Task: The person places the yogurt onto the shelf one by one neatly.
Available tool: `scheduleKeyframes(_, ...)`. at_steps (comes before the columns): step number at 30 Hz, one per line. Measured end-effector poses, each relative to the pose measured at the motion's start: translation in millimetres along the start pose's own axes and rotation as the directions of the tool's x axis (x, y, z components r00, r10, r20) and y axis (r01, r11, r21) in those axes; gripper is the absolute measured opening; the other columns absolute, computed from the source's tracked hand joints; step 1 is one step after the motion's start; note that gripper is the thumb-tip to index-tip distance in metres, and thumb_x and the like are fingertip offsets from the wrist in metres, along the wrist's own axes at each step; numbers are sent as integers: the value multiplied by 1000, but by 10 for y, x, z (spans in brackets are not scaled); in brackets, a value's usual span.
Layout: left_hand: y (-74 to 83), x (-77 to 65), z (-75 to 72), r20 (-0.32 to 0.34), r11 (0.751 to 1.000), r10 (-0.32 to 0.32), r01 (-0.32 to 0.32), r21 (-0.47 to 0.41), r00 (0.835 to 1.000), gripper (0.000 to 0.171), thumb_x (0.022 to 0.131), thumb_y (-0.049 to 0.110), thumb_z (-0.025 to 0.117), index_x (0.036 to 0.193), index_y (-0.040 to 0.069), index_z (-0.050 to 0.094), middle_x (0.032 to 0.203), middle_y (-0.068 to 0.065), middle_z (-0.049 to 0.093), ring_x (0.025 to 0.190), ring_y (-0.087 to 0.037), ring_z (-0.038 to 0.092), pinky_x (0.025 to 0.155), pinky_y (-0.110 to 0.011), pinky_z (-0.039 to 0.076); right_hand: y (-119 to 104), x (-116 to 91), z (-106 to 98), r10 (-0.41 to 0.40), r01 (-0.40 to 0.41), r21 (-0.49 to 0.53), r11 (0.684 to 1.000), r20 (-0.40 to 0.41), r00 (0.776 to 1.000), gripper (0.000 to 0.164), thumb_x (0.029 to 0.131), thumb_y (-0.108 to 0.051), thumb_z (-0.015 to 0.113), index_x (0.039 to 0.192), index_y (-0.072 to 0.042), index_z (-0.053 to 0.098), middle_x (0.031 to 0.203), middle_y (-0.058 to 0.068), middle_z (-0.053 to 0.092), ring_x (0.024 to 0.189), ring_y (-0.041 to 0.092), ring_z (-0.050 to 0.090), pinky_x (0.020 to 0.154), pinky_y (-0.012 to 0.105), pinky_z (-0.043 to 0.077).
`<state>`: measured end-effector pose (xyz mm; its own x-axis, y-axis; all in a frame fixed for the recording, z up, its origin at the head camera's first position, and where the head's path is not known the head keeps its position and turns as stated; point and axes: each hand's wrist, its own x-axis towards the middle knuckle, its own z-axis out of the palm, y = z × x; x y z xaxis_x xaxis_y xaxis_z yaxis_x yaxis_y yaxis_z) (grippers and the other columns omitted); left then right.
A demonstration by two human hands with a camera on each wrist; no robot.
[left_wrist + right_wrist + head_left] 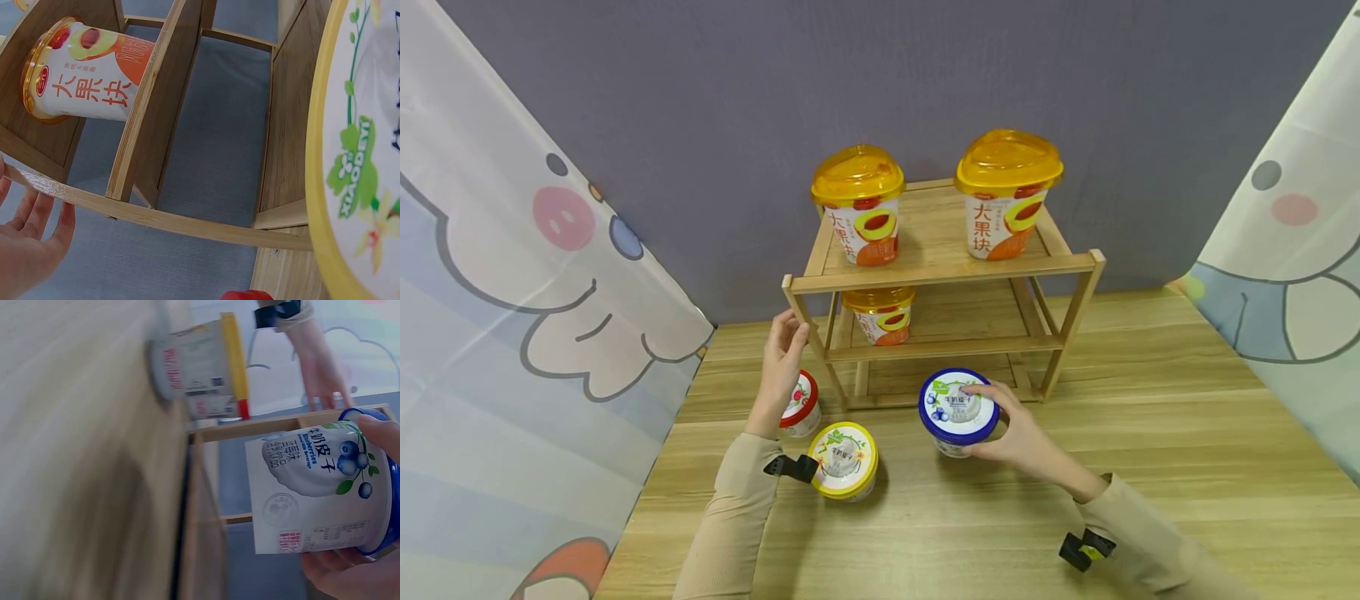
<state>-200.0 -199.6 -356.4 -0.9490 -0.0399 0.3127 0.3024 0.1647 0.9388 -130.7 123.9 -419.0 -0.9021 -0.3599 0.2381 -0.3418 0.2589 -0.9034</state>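
Observation:
My right hand (1022,437) grips a blue-lidded blueberry milk-pudding cup (958,412), thumb and fingers round its lid and side. In the right wrist view, the cup's base shows apart from the tabletop. My left hand (782,354) is at the left front post of a three-tier wooden rack (940,282), fingers and thumb at the wood (69,195). Below that hand stand a red-lidded cup (805,408), partly hidden by the wrist, and a yellow-lidded cup (842,460).
Two orange-lidded fruit cups stand on the top shelf, one at left (861,208) and one at right (1007,196). A third fruit cup (883,317) sits at the left of the middle shelf. Printed cartoon curtains (512,208) hang at both sides, with a grey wall (730,125) behind.

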Motion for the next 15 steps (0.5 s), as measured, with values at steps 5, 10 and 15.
scheduleKeyframes(5, 0, 1, -7, 4, 999, -31, 31, 15, 1000, 34, 95, 17, 40, 125, 2, 34, 105, -1, 41, 107, -11, 41, 96, -35, 33, -165, 47, -113, -15, 15, -23, 1000, 2, 1000, 72, 61, -11, 81, 124, -10, 45, 128, 18, 33, 113, 37, 38, 91, 51, 35)
scheduleKeyframes(10, 4, -2, -9, 7, 1000, -25, 25, 12, 1000, 33, 95, 16, 40, 125, 2, 35, 105, -1, 42, 106, -11, 42, 95, -33, 33, -283, 96, -230, -24, 23, -65, 998, -8, 1000, 72, 62, -11, 80, 124, -10, 45, 128, 18, 33, 113, 37, 39, 90, 48, 37)
scheduleKeyframes(15, -6, 0, -4, 5, 1000, 1, -1, 17, 1000, 33, 95, 16, 41, 124, 3, 36, 105, -1, 44, 105, -10, 44, 92, -31, 35, -353, 163, -351, -21, 20, -75, 997, -10, 1000, 72, 64, -10, 79, 126, -11, 43, 130, 17, 33, 114, 37, 38, 92, 48, 36)
